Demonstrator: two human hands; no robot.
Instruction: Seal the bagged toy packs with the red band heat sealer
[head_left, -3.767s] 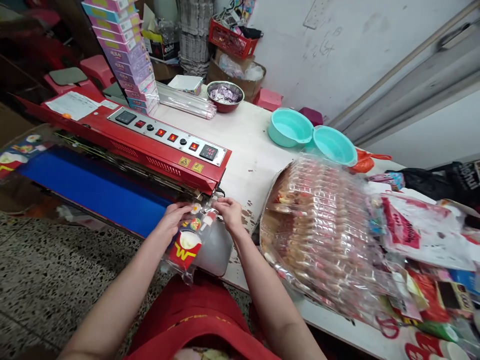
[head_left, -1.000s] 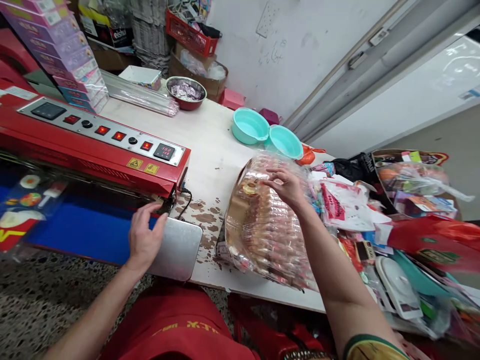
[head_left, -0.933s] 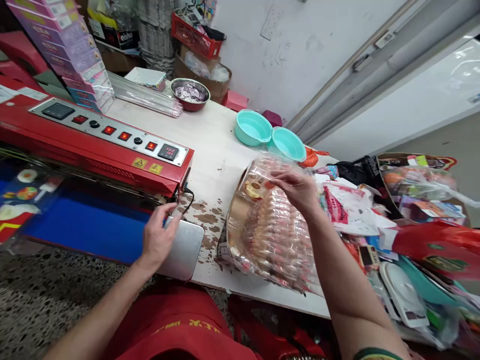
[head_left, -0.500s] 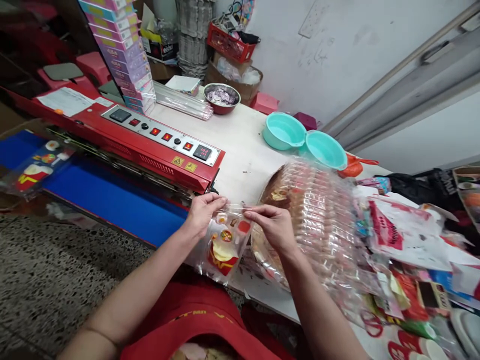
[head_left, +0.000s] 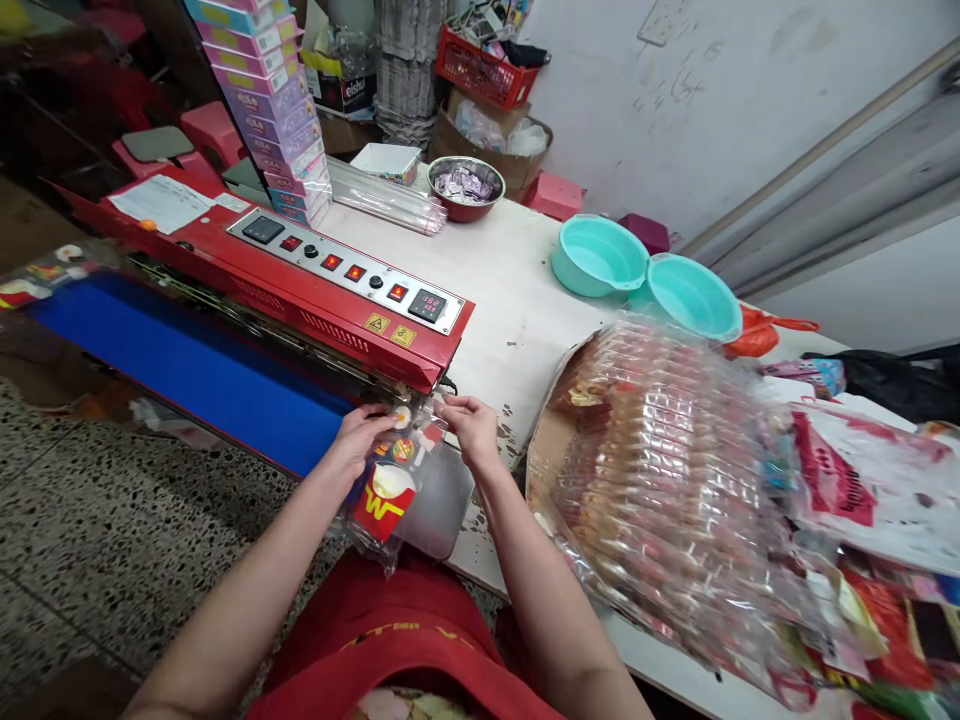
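Our left fingers (head_left: 377, 413) and right fingers (head_left: 455, 404) pinch one bag (head_left: 385, 500) — another bag (head_left: 34, 283) is down the belt (head_left: 217, 370), stacked bags (head_left: 660, 460) apparently remain.

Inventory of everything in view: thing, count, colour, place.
held pouch: 1, clear and multicoloured, in both hands
far pouch: 1, multicoloured, belt's left end
machine: 1, red, beside belt
belt: 1, blue, left
plate: 1, grey, right of belt
carton: 1, brown, right of machine
stacked pouches: many, clear, in carton
basins: 2, turquoise, behind carton
bowl: 1, red and silver, far edge
box stack: 1, pink, purple, blue; behind machine
sleeves: several, clear, behind machine
crate: 1, red, beyond bowl
large sheet: 1, white, atop machine
loose bags: uncountable, mixed, right edge
table: 1, white, centre
apron: 1, red, on person
left hand: 1, bare, pouch's left top corner
right hand: 1, bare, pouch's right top corner
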